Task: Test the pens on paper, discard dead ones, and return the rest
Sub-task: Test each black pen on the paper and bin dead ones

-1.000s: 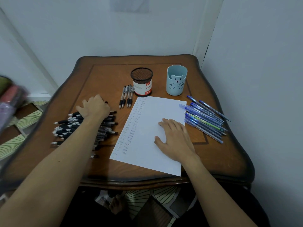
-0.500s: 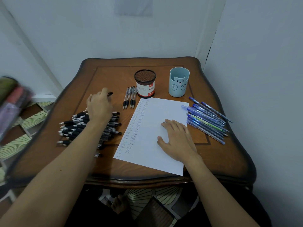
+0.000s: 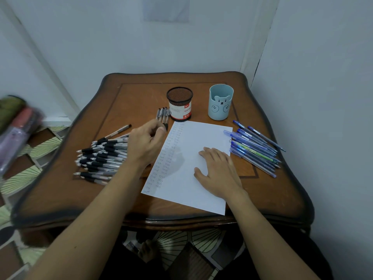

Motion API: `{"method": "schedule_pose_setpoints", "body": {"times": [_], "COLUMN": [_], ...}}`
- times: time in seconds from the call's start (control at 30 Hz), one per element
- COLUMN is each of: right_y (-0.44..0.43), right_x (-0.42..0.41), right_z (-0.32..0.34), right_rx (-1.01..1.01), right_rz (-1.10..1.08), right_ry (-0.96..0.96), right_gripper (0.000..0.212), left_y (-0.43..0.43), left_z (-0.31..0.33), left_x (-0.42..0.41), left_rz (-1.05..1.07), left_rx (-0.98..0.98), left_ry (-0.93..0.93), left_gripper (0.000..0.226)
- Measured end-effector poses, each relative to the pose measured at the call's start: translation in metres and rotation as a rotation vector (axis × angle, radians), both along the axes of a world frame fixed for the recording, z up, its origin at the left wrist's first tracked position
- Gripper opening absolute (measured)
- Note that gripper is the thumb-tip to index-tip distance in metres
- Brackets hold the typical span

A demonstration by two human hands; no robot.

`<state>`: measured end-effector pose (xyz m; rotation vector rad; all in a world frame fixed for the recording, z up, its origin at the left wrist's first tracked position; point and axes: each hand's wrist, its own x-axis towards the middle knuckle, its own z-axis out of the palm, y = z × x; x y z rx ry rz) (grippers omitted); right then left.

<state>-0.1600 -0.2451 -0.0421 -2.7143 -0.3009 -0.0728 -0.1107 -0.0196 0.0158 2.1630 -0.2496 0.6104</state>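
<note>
fingers of the left hand curl at the near ends of four black pens; whether they pinch one i cannot tell. right hand presses flat, fingers straight, on the paper. two columns of marks beside the left fingers suggest much testing is done. the black pile lies left of them and the blue pens lie past the right fingers. mesh cup and bear cup show no pens, so returning seems left.

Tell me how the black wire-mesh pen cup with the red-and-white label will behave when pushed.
The black wire-mesh pen cup probably weighs little: its upper wall is open mesh and no pens stick out. Upright and fairly tall, it might tip if pushed near the rim; pushed low, it would likely slide across the smooth wooden table.
</note>
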Motion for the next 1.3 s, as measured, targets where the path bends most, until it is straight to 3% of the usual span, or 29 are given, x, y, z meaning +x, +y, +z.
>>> {"method": "schedule_pose_setpoints", "body": {"times": [0.13, 0.2, 0.3, 0.4, 0.6, 0.73, 0.93, 1.03, 1.2, 1.3], "right_y": [0.0, 0.0, 0.0, 0.0, 0.0, 0.0, 0.0, 0.0, 0.0, 0.0], "right_x": [0.0, 0.0, 0.0, 0.0, -0.002, -0.002, -0.002, -0.002, -0.002, -0.002], "right_z": [0.0, 0.001, 0.002, 0.002, 0.003, 0.005, 0.005, 0.005, 0.004, 0.004], "right_rx": [-0.006, -0.004, 0.0, -0.005, -0.012, -0.012, -0.01, -0.011, -0.012, -0.01], "right_rz": [-0.001, -0.001, -0.002, -0.001, 0.001, 0.0, 0.004, 0.004, 0.005, 0.005], "right_ry": [0.001, 0.003, 0.006, 0.008, -0.01, 0.004, 0.001, 0.005, 0.005, 0.004], "right_gripper": [0.057, 0.057, 0.057, 0.056, 0.056, 0.056, 0.056, 0.055, 0.056, 0.056], "left_y": [-0.009, -0.008, -0.004, -0.004, -0.003, 0.002, 0.01, 0.01, 0.013, 0.018], "left_z": [0.011, 0.012, 0.007, 0.004, -0.009, -0.023, -0.033, -0.033, -0.038, -0.045], "left_x": [-0.01, -0.011, -0.016, -0.025, -0.043, -0.048, -0.06, -0.062, -0.061, -0.059], "left_rz": [-0.012, -0.009, -0.005, -0.028, -0.079, -0.032, -0.005, -0.011, 0.109, 0.106], "left_rx": [-0.032, 0.048, 0.027, -0.206, -0.363, -0.266, -0.295, -0.344, -0.35, -0.343], "left_ry": [0.08, 0.014, -0.045, 0.05, 0.241, 0.289, 0.427, 0.411, 0.442, 0.443], "left_gripper": [0.023, 0.013, 0.025, 0.026, 0.056, 0.015, 0.014, 0.009, 0.041, 0.033]}}
